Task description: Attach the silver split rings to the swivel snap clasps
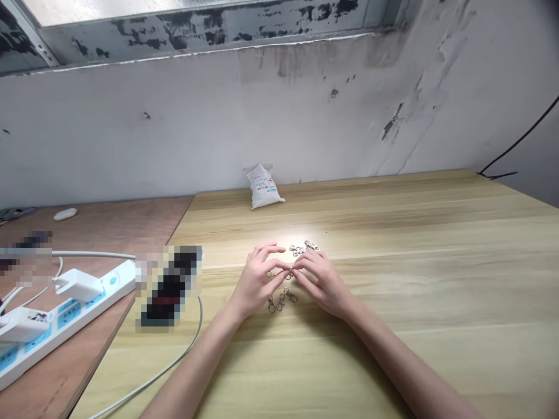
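My left hand (257, 279) and my right hand (318, 279) meet at the fingertips over the light wooden table (393, 262). Together they pinch a small metal ring with a clasp (288, 272) between thumbs and fingers. Just below my hands lie a few metal clasps (280, 300) on the table. A small pile of metal clasps and rings (303, 248) sits right behind my right hand's fingers.
A small white bag (262, 186) stands against the wall at the table's back. On the brown table to the left lie a white power strip (65, 308) with plugs, a white cable (166, 366) and a blurred-out dark object (168, 288).
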